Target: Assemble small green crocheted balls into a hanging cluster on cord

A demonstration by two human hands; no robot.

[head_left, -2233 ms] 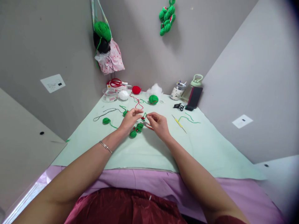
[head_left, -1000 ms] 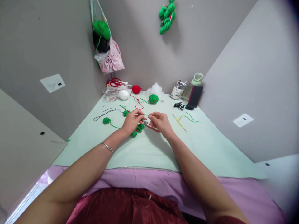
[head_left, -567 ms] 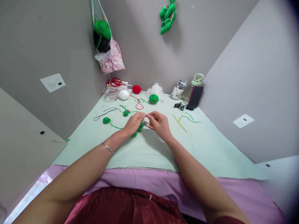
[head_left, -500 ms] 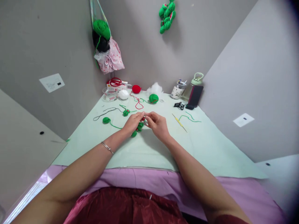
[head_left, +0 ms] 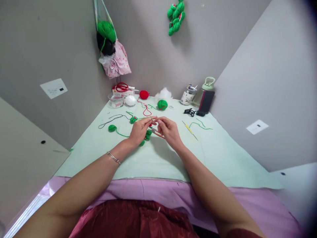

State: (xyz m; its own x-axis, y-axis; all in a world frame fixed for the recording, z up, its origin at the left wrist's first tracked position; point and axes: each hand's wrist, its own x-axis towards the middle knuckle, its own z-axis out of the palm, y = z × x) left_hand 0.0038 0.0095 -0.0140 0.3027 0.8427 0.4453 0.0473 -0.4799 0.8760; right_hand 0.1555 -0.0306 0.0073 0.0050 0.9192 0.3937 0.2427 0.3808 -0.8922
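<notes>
My left hand (head_left: 139,131) and my right hand (head_left: 169,131) meet above the mat, fingertips pinched close together. A green strand of yarn appears to cross the left forefinger. Something small and red (head_left: 150,125) shows beneath the left fingers. Green crocheted pieces (head_left: 148,135) hang below that hand. A slim metal tool with orange-red edges (head_left: 158,133) juts out between the hands, under the right one; its kind is unclear, and so is which hand bears it. What the right fingertips pinch is too small to name. A green ball (head_left: 112,128) trails yarn toward my left hand.
On the pale mat (head_left: 158,162) lie a small green piece (head_left: 133,120), a yellow crochet hook (head_left: 190,129), a black claw clip (head_left: 190,112) and green yarn (head_left: 162,105). Behind stand red scissors (head_left: 122,87), red yarn (head_left: 144,95), white stuffing (head_left: 163,94), a pen cup (head_left: 188,96) and a phone (head_left: 207,101).
My fingertips have risen slightly and the right hand has tilted, its fingers drawn apart from the crocheted piece. More of the metal tool and its orange-red edges now shows.
</notes>
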